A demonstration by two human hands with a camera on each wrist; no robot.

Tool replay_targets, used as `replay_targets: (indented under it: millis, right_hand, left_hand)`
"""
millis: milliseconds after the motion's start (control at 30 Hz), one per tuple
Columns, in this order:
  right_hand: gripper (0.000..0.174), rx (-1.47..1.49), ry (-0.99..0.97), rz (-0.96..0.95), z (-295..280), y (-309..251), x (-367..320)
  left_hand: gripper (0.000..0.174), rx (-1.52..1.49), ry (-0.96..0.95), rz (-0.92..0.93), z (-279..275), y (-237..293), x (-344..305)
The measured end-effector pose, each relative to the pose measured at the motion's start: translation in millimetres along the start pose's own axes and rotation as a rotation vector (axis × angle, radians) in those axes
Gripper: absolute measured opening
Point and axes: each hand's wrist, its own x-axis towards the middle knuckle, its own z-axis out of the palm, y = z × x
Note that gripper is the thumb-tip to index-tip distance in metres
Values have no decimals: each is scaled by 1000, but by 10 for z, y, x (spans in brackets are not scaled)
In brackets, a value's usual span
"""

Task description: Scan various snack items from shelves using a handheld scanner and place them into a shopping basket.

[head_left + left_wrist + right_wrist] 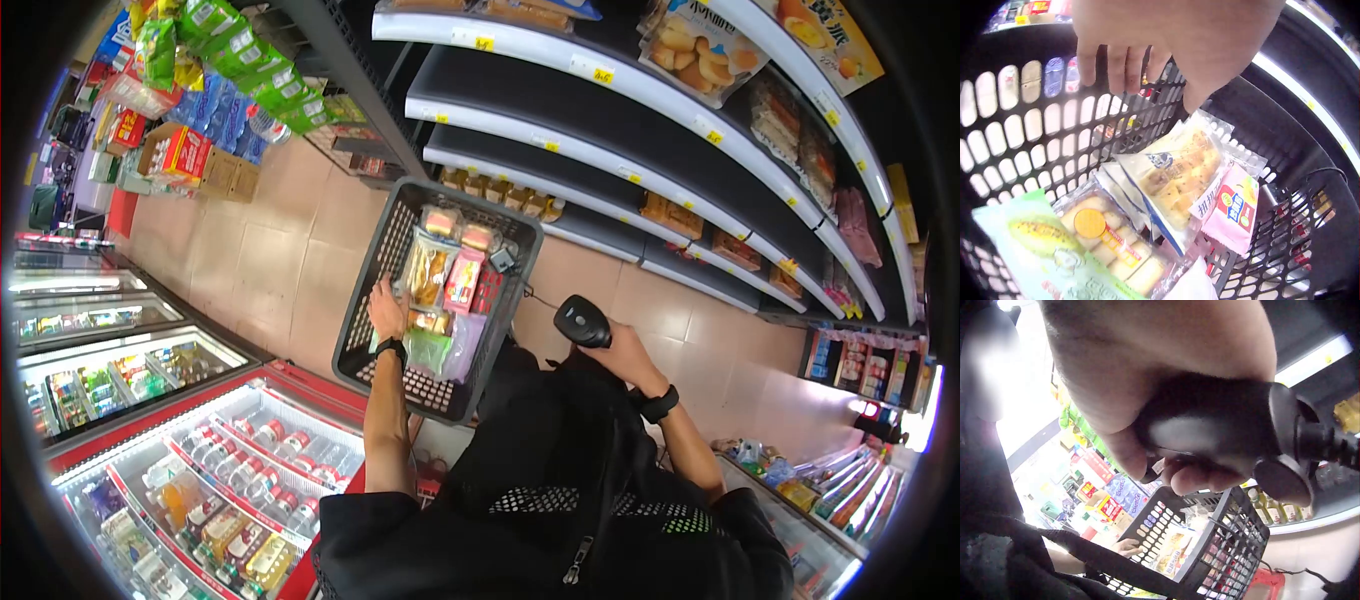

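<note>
A dark grey perforated shopping basket (517, 275) stands before me. My left hand (387, 310) is at its left side, fingers loosely bent downward with nothing in them, as the left wrist view confirms. Beneath that hand lie a clear bag of bread (1179, 175), a pink packet (1233, 209), a pack of pale rolls (1129, 250) and a light green bag (1035, 244). Right of the basket, my right hand (625, 355) grips a black barcode scanner (583, 322) by its handle. Its cord (1335, 437) comes out at one end.
Shelving with white price rails (610, 165) curves along the right, with bottles (500, 192) low down. A drinks freezer (250, 470) stands at lower left. Cartons (190, 155) sit on the tiled floor (310, 235) at upper left. Part of a red stool (1266, 584) shows under the basket.
</note>
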Motion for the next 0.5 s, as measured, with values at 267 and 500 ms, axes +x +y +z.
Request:
replay_targets:
  millis: [267, 500]
  right_hand:
    - [45, 65, 60, -38, -120, 184, -34]
    - [45, 130, 24, -144, -144, 306, 105]
  left_hand:
    - [37, -64, -50, -291, -138, -384, -725]
    - [42, 132, -861, -24, 176, -235, -1228]
